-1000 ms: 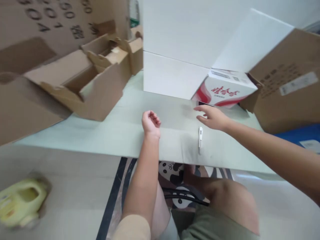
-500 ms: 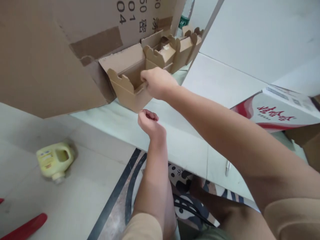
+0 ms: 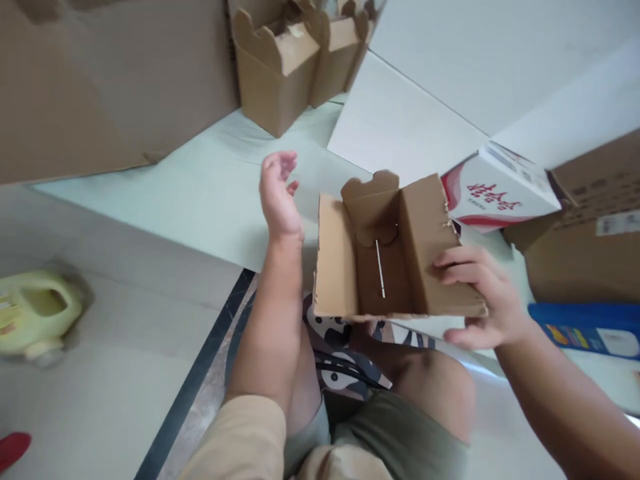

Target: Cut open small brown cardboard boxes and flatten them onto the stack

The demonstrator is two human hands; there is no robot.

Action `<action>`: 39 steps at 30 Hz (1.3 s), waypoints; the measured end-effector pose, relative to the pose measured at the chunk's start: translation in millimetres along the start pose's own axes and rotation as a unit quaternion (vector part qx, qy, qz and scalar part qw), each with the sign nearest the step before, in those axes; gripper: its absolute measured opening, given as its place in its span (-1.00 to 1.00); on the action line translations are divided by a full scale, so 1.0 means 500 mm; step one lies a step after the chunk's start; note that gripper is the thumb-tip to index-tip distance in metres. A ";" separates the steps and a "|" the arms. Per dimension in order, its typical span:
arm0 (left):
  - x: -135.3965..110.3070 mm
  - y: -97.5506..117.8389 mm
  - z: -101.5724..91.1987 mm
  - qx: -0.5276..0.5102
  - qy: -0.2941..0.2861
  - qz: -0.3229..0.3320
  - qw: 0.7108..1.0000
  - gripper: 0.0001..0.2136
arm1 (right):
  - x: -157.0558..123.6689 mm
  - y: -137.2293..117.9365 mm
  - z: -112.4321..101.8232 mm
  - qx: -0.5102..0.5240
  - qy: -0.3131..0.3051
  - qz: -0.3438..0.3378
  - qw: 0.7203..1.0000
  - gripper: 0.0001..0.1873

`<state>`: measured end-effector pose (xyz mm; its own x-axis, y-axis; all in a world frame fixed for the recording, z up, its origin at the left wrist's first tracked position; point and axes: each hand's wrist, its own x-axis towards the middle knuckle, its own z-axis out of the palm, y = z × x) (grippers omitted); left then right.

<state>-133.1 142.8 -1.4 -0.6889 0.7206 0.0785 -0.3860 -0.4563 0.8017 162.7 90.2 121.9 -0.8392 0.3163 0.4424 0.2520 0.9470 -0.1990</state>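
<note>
My right hand (image 3: 480, 297) grips the right wall of a small open cardboard box (image 3: 385, 250), holding it above the near edge of the pale table (image 3: 200, 193). The box's open top faces me, and a slit shows in its bottom panel. My left hand (image 3: 277, 193) hovers just left of the box with its fingers loosely apart, holding nothing and not touching the box.
More small folded cardboard boxes (image 3: 280, 63) stand at the back of the table against a big brown carton (image 3: 100, 80). A white and red box (image 3: 500, 193) and another brown carton (image 3: 595, 220) sit at right. A yellow jug (image 3: 35, 310) lies on the floor at left.
My right hand took a small box from the group at the back and brought it toward me over the table's edge. My left hand went from a closed fist to loosely spread fingers.
</note>
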 end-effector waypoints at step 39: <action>-0.044 -0.056 0.075 0.301 -0.330 0.056 0.893 -0.85 | -0.245 0.027 0.153 0.367 0.082 0.436 0.818 -0.38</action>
<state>-83.8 159.3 -3.4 -0.1133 0.9296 0.3507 0.1991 -0.3246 0.9247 232.1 59.7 -1.7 -0.4031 0.9139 -0.0473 0.3122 0.0888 -0.9458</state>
